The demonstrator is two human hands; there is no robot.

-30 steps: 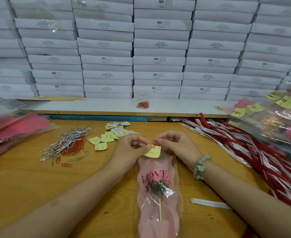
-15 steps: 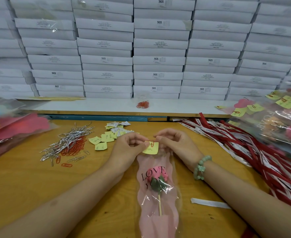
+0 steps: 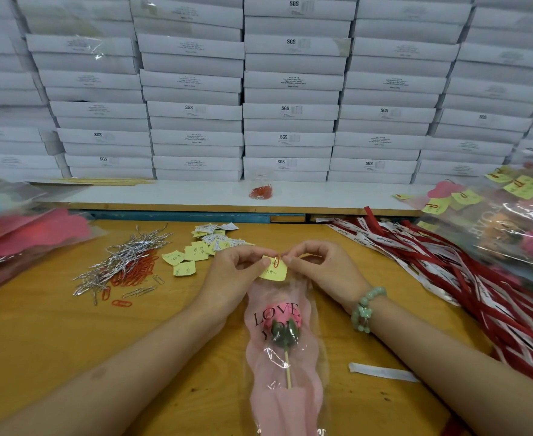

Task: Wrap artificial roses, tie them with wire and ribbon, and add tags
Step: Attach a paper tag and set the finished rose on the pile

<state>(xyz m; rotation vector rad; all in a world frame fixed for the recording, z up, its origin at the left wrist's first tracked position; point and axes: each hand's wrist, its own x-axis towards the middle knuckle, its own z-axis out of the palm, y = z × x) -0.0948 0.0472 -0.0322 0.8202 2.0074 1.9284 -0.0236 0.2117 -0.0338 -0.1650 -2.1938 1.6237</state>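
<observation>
White boxes [image 3: 290,89] stacked wall-high behind; wooden table [image 3: 54,341] in front of them.

- Wrapped rose [image 3: 282,322] lies mid-table between the person's forearms, bloom toward the boxes, stem toward the person. It sits inside a pink and clear sleeve [image 3: 285,404] printed "LOVE YOU".
- Yellow tag [image 3: 274,272] sits at the sleeve's far end, with an orange paper clip [image 3: 277,262] over its top edge.
- Left hand [image 3: 233,272]: fingers curled, thumb and forefinger pinching the tag's left edge.
- Right hand [image 3: 325,269]: fingers curled, fingertips pinching at the paper clip from the right. Green bead bracelet [image 3: 365,309] on that wrist.
- Left of the hands: heap of silver wire ties [image 3: 123,256] lying over loose orange clips [image 3: 136,272]. Just beside it, a scatter of spare tags [image 3: 195,250].
- Right side: long red and white ribbons [image 3: 447,272] in a heap. Beyond them, finished roses [image 3: 517,221] in sleeves with yellow tags clipped on.
- White strip [image 3: 381,371] lies flat near the right forearm.
</observation>
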